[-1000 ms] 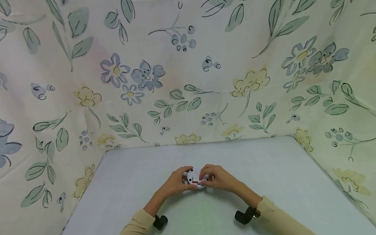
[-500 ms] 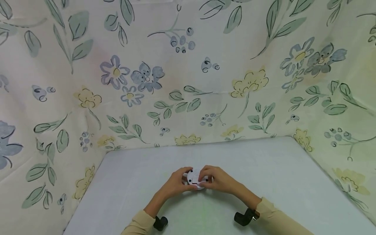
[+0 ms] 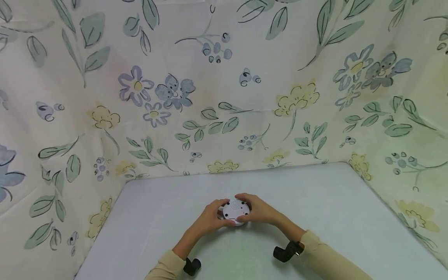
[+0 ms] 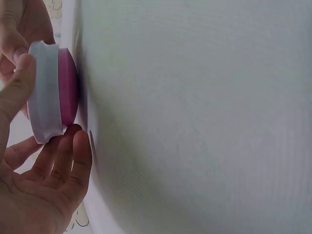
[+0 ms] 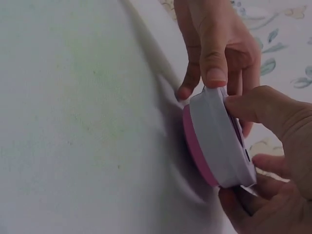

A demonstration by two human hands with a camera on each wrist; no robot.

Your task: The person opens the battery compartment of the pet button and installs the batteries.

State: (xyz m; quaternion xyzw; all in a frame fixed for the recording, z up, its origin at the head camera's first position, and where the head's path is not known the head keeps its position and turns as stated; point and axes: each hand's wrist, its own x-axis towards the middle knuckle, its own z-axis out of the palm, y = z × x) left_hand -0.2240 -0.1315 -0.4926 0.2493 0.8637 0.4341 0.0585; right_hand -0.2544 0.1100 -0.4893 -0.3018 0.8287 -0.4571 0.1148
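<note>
A round white device (image 3: 235, 210) with a patch of speaker holes and several small dark feet on its upward face is between my hands. Its other side is pink, as the left wrist view shows on the pink part (image 4: 68, 87), close to the tabletop. My left hand (image 3: 210, 218) grips the left rim, thumb at the near edge and fingers round the far side. Around the right rim curls my right hand (image 3: 260, 210), its thumb at the near edge and its fingers behind. In the right wrist view, the white casing (image 5: 214, 136) is tilted and both thumbs touch it.
A white cloth covers the table (image 3: 168, 202). Behind and at both sides hangs a floral curtain (image 3: 217, 85). Black wrist cameras sit on both wrists, the left camera (image 3: 191, 267) and the right camera (image 3: 285, 252).
The right hand has shifted from the device's upward face to its right rim. A dark reddish opening seen there earlier no longer shows; white surface is in its place. The left hand stays put.
</note>
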